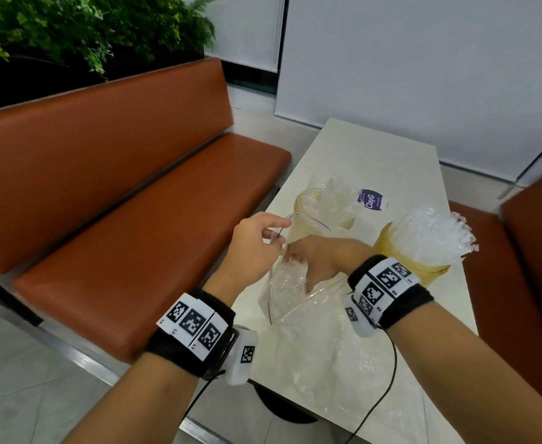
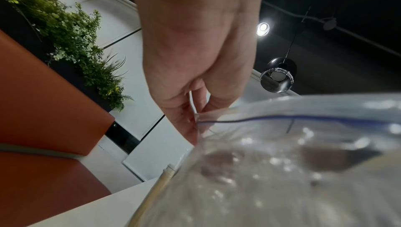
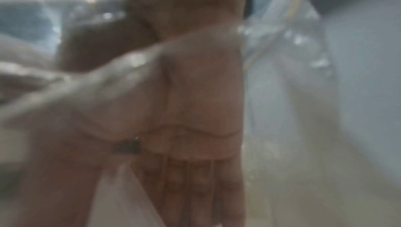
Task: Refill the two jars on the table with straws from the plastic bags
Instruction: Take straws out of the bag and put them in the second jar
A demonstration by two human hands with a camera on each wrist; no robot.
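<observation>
A clear zip plastic bag [image 1: 314, 341] lies on the white table [image 1: 375, 155], its mouth lifted toward me. My left hand [image 1: 277, 233] pinches the bag's rim by the blue zip line [image 2: 249, 119] and holds the mouth apart. My right hand [image 1: 308, 264] is inside the bag among wrapped straws [image 1: 287, 283]. In the right wrist view its fingers [image 3: 190, 188] look straight, blurred behind plastic. Two amber jars stand behind the bag: the right jar [image 1: 388, 241] is packed with wrapped straws [image 1: 429, 235], and the far jar [image 1: 304, 200] holds some too.
A second crumpled bag with a purple label [image 1: 370, 200] lies beside the far jar. An orange bench [image 1: 135, 187] runs along the table's left side, another orange seat [image 1: 535, 251] stands to the right, and plants [image 1: 71, 33] sit behind the bench.
</observation>
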